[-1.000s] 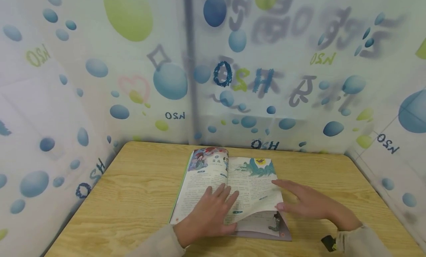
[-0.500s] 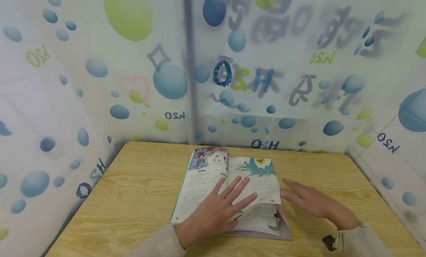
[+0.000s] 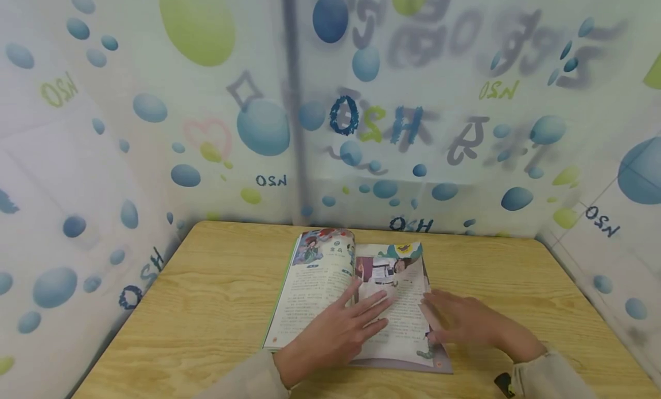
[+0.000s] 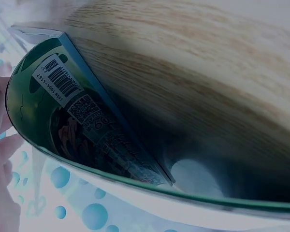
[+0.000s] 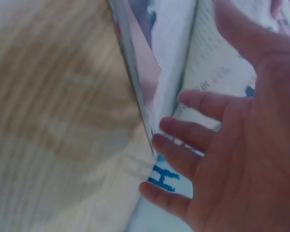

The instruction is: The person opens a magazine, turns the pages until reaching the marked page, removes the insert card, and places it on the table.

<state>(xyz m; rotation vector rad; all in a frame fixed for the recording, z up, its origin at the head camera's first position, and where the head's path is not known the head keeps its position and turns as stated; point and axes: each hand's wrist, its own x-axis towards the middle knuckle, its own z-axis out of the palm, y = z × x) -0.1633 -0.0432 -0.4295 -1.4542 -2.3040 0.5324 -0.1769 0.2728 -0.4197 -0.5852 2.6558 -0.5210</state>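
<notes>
An open magazine (image 3: 304,307) with printed text and coloured pictures lies on the wooden table. My left hand (image 3: 335,336) rests across its middle, fingers extended over the right-hand page. That page shows a photo of a figure in white (image 3: 382,270); a strip of another illustrated page (image 3: 408,250) shows above it. My right hand (image 3: 472,324) is at the magazine's right edge, beside lifted sheets. The right wrist view shows its fingers (image 5: 176,154) spread, pinching nothing. In the left wrist view, the green back cover (image 4: 38,96) with a barcode curves upward.
The wooden table (image 3: 217,284) extends around the magazine. Pale walls (image 3: 454,129) with blue and green dots and lettering enclose its back and sides. A small dark object (image 3: 503,384) is by the right sleeve (image 3: 549,376).
The right-hand page has lifted and curled, and a photo page now shows in its place. My right hand has moved lower and in to the page edge. The left hand shifted slightly.
</notes>
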